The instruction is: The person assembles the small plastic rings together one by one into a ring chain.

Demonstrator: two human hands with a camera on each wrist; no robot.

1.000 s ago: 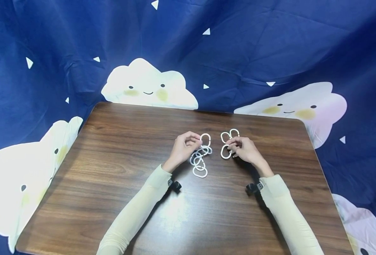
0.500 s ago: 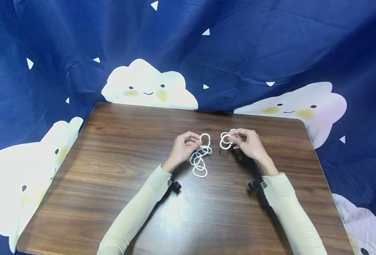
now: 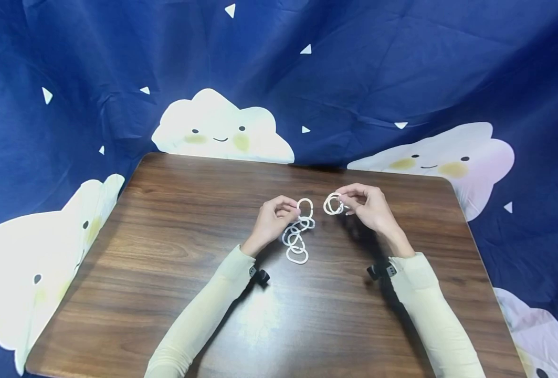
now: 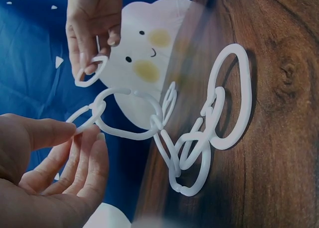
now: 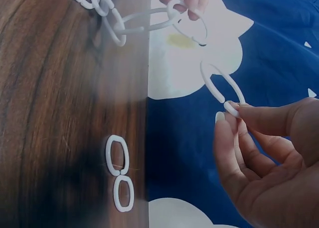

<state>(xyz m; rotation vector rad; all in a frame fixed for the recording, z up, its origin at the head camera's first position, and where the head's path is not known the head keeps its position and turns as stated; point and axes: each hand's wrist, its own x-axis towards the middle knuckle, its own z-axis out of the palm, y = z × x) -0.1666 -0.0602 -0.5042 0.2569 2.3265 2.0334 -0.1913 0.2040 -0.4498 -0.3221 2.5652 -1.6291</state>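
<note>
My left hand (image 3: 273,216) pinches the end link of a chain of white oval links (image 3: 297,255); in the left wrist view the chain (image 4: 245,98) trails down onto the wooden table. Across a small gap, my right hand (image 3: 370,207) pinches one white link (image 3: 328,206) between thumb and fingertips. That single link (image 5: 211,83) is held up and apart from the chain in the right wrist view, its small break near my thumb. Two loose links (image 5: 116,156) lie end to end on the table below my right hand.
The brown wooden table (image 3: 165,236) extends around both hands. Behind it hangs a dark blue cloth (image 3: 345,79) with white clouds and triangles. A small black camera (image 3: 261,277) is on the left wrist and another (image 3: 374,271) on the right.
My right hand has moved away from me, lifting a link from the table and bringing it slightly left. My left hand and the chain have stayed almost still.
</note>
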